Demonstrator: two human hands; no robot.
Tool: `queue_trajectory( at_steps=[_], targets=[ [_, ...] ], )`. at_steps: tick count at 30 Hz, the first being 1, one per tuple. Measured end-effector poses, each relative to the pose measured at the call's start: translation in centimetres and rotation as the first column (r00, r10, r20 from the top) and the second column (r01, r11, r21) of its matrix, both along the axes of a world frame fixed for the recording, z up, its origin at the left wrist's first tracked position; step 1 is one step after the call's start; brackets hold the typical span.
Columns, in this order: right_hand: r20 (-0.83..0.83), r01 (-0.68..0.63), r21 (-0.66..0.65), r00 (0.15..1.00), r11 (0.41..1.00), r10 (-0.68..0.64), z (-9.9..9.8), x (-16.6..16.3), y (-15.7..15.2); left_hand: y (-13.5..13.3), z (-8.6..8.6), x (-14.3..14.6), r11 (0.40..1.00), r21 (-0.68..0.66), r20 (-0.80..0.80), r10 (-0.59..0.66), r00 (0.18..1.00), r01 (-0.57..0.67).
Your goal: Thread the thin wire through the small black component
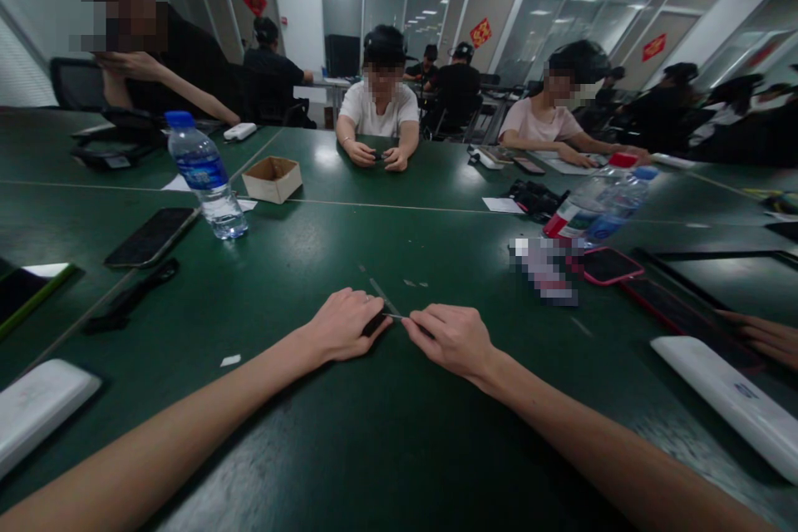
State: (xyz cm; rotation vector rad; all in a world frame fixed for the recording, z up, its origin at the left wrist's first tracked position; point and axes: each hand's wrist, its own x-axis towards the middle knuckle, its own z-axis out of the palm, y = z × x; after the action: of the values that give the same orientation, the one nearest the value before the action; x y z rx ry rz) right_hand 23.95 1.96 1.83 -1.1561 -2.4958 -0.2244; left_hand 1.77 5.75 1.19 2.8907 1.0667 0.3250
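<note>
My left hand [349,322] is closed over the green table, its fingers curled round something small and dark that is mostly hidden. A thin, pale, stick-like piece [393,316] spans the narrow gap between my two hands. Thumb and fingers of my right hand [454,339] pinch the right end of that piece. Just beyond the fingertips, a narrow translucent strip [381,293] lies on the tabletop, with small clear scraps [415,283] beside it.
A water bottle [205,179], an open cardboard box [273,179] and a black phone [151,237] stand or lie at left. At right are more bottles [589,199], a pink-edged phone [608,265] and a white device [726,399]. People sit across the table [299,449]; another person's hand [764,337] rests at far right.
</note>
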Motion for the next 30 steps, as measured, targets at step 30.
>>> queue_trajectory(
  at_steps=[30],
  targets=[
    [-0.102, 0.054, -0.119, 0.993, 0.991, -0.066, 0.0, -1.7, -0.9, 0.0, -0.3, -0.4, 0.992, -0.12, 0.251, -0.004, 0.968, 0.035]
  ],
)
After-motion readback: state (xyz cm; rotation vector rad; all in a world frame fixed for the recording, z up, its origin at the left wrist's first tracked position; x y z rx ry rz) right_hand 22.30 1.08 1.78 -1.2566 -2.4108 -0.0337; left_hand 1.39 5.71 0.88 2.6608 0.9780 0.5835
